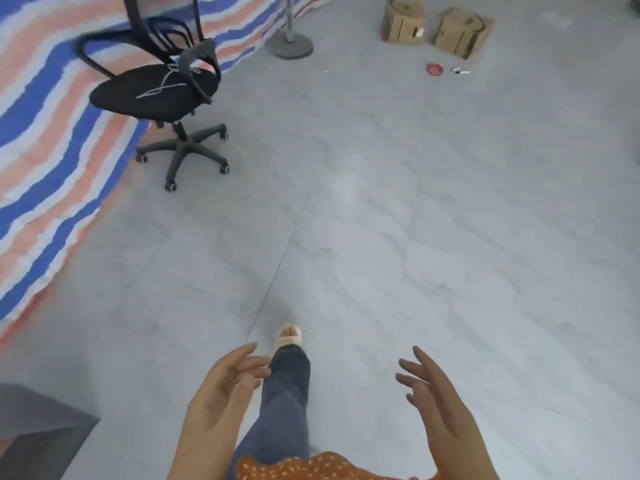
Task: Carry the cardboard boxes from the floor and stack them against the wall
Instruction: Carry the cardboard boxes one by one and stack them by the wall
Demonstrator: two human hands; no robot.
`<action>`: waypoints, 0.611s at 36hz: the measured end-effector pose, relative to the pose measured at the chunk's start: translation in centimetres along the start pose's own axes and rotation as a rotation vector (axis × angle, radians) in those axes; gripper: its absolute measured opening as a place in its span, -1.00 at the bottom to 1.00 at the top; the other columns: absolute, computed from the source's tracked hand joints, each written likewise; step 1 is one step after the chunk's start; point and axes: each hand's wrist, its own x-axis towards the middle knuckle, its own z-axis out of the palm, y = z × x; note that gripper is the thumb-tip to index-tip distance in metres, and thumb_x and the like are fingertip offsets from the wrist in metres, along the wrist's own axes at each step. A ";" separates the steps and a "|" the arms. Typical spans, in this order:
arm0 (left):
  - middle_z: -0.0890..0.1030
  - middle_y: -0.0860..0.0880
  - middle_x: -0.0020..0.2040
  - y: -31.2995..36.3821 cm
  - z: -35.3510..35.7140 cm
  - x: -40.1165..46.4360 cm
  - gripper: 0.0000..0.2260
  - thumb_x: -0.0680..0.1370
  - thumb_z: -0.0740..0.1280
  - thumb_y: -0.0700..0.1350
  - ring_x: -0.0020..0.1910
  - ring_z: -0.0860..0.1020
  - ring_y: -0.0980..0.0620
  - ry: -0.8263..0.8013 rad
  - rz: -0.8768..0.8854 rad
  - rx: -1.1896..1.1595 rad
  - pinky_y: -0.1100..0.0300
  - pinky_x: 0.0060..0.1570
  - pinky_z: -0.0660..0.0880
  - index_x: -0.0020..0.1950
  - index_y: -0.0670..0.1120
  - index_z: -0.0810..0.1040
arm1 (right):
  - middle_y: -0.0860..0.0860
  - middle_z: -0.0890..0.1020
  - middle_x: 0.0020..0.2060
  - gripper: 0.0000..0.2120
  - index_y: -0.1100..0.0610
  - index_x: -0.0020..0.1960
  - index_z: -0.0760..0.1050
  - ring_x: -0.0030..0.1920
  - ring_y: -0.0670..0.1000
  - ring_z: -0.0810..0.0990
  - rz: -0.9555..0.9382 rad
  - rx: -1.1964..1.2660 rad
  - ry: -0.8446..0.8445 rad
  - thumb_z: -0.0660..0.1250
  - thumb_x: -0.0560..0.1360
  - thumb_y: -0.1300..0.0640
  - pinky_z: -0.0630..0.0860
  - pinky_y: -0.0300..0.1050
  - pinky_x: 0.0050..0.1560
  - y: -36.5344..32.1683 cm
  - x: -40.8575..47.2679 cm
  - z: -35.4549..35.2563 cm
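At the far right end of the grey tiled floor (398,209): two cardboard boxes, left box (402,23) and right box (462,32), side by side with a narrow gap between, both upright on the tiles. Left box squarish, facing the camera; right box turned a little, one corner toward the camera. Long axis of either hard to tell from here. Just in front of the right box, a small red round thing (435,69) and a couple of small white bits (460,71).

Wide bare tile between the boxes and the near edge. Along the left edge, a striped blue, orange and white tarp (41,140), with a black office chair (162,88) at its border and a round grey stand base (290,45) farther on.

At the near edge, left hand (221,393) and right hand (436,400) raised apart, palms inward, fingers spread and loose, holding nothing. Between them, a jeans leg and a pale sandal (289,336) stepping forward.
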 end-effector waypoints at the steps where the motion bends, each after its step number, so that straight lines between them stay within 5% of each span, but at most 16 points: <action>1: 0.69 -0.03 -0.04 0.6 0.5 1.7 -0.72 0.57 0.19 -0.40 -0.05 0.65 0.01 -0.016 0.003 0.010 0.13 0.06 0.55 0.11 -0.10 0.57 | -0.32 0.60 0.08 -0.51 -0.37 0.17 0.45 0.09 -0.21 0.61 -0.002 0.004 0.011 0.19 0.57 0.26 0.50 -0.23 0.12 -0.5 1.4 0.1; 3: 0.69 -0.01 -0.03 1.9 1.6 5.4 -0.86 0.55 0.36 -0.20 -0.03 0.65 -0.01 -0.048 0.015 0.005 0.16 0.04 0.56 0.09 -0.05 0.59 | -0.33 0.59 0.09 -0.55 -0.42 0.15 0.40 0.09 -0.21 0.61 -0.012 0.015 0.041 0.19 0.57 0.18 0.49 -0.21 0.13 -1.4 4.7 0.4; 6: 0.68 0.02 -0.01 4.2 2.9 11.2 -0.47 0.22 0.41 0.43 0.00 0.65 0.02 -0.107 0.003 0.031 0.24 0.06 0.56 0.03 0.14 0.62 | -0.34 0.58 0.11 -0.71 -0.43 0.15 0.39 0.11 -0.20 0.60 -0.011 0.071 0.088 0.17 0.52 -0.07 0.48 -0.16 0.15 -3.5 9.7 0.9; 8: 0.69 0.00 -0.02 6.0 3.7 15.2 -0.56 0.31 0.42 0.33 -0.03 0.65 0.01 -0.138 0.020 0.011 0.20 0.04 0.57 0.04 0.09 0.64 | -0.32 0.60 0.09 -0.69 -0.44 0.12 0.41 0.10 -0.20 0.61 -0.021 0.104 0.140 0.18 0.55 -0.02 0.47 -0.10 0.16 -4.9 13.0 1.0; 10: 0.69 -0.03 -0.04 8.1 4.9 19.2 -0.80 0.45 0.40 0.00 -0.03 0.65 -0.02 -0.165 0.075 -0.019 0.18 0.06 0.56 0.04 0.03 0.66 | -0.28 0.62 0.07 -0.60 -0.45 0.09 0.45 0.08 -0.17 0.63 -0.032 0.132 0.194 0.19 0.57 0.10 0.46 -0.03 0.17 -6.7 16.5 1.2; 16: 0.68 -0.04 -0.02 11.4 8.9 29.4 -0.77 0.58 0.24 -0.33 -0.03 0.65 0.01 -0.274 0.134 0.038 0.14 0.11 0.53 0.13 -0.09 0.58 | -0.31 0.63 0.03 -0.54 -0.46 0.08 0.44 0.05 -0.20 0.63 -0.032 0.111 0.215 0.17 0.56 0.16 0.50 -0.15 0.13 -10.8 25.3 1.8; 19: 0.68 -0.05 -0.02 12.6 10.9 32.7 -0.83 0.56 0.30 -0.22 -0.04 0.65 0.02 -0.312 0.128 0.059 0.12 0.09 0.54 0.13 -0.10 0.58 | -0.31 0.63 0.03 -0.52 -0.45 0.08 0.45 0.05 -0.19 0.63 -0.002 0.117 0.239 0.17 0.56 0.19 0.51 -0.14 0.12 -11.9 28.2 1.1; 22: 0.69 -0.05 -0.02 13.8 13.1 36.4 -0.72 0.43 0.24 -0.11 -0.05 0.65 0.02 -0.344 0.110 0.097 0.17 0.05 0.55 0.05 0.05 0.66 | -0.31 0.64 0.02 -0.64 -0.49 0.06 0.45 0.03 -0.19 0.64 0.033 0.116 0.297 0.18 0.47 -0.01 0.53 -0.06 0.12 -12.5 31.8 0.0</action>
